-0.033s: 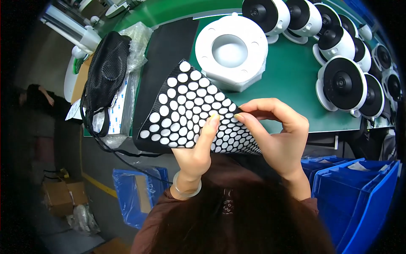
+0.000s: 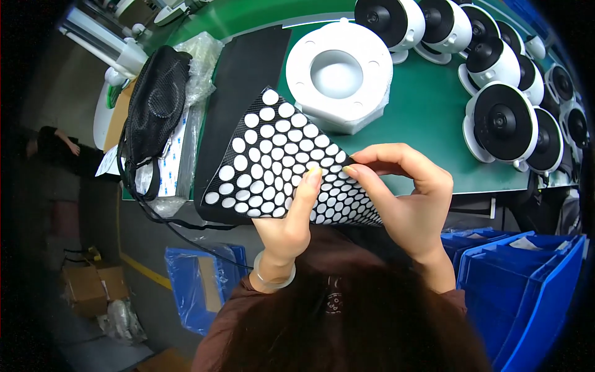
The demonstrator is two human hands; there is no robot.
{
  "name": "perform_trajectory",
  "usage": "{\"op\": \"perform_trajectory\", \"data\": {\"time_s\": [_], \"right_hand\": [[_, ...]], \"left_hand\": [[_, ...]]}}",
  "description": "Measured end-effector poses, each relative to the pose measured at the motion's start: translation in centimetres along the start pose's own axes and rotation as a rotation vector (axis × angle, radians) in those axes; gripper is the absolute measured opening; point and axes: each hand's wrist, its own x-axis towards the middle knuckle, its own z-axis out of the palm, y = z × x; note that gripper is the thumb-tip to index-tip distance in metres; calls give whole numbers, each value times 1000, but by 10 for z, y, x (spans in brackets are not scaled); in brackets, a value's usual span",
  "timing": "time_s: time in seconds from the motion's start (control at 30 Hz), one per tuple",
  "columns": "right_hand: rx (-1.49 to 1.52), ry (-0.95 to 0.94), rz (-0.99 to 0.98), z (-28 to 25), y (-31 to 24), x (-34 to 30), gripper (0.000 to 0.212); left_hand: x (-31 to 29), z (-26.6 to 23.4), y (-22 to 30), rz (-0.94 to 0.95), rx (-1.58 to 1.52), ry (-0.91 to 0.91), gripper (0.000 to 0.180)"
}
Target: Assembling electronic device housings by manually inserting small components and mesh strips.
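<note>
A black sheet of white round stickers (image 2: 279, 167) is held up above the near edge of the green counter (image 2: 427, 111), tilted so that its far corner points toward twelve o'clock. The left hand (image 2: 286, 226) supports it from below at about six o'clock, fingers grasping the sheet with the thumb laid flat over the dots. The right hand (image 2: 406, 198) comes in from three o'clock — its fingers are pinched together at the sheet's right edge, fingertips (image 2: 350, 170) touching a dot there, just beside the left thumb tip. A pale bangle (image 2: 271, 279) circles the left wrist.

Just beyond the sheet, at twelve o'clock, a white round housing (image 2: 339, 74) with a hollow middle sits on the counter. To its left lies a long black mat (image 2: 238, 87), partly covered by the sheet's lower corner. From one to three o'clock, a row of white dome cameras with black faces (image 2: 502, 124) stands along the counter, close together.

At ten o'clock a black mesh bag (image 2: 155, 105) rests on clear plastic wrapping (image 2: 198, 62), its cord trailing down past the counter's edge. Below the counter — at four o'clock — are blue plastic bins (image 2: 527, 285); another blue bin (image 2: 192, 285) shows at seven o'clock, with cardboard boxes (image 2: 93, 285) on the floor farther left.
</note>
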Motion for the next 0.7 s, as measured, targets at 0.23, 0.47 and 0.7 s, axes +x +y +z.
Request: {"op": "perform_trajectory", "data": {"time_s": [0.23,0.47,0.7], "right_hand": [[-153,11,-104,3,-1,-2,12],[-119,19,-59,8,3,-4,11],[-26,40,-6,10,4,-1,11]], "left_hand": [[7,2,-7,47,175,-70,30],[9,5,-9,122,152,-8,29],[9,4,-7,144,178,-3,31]]}}
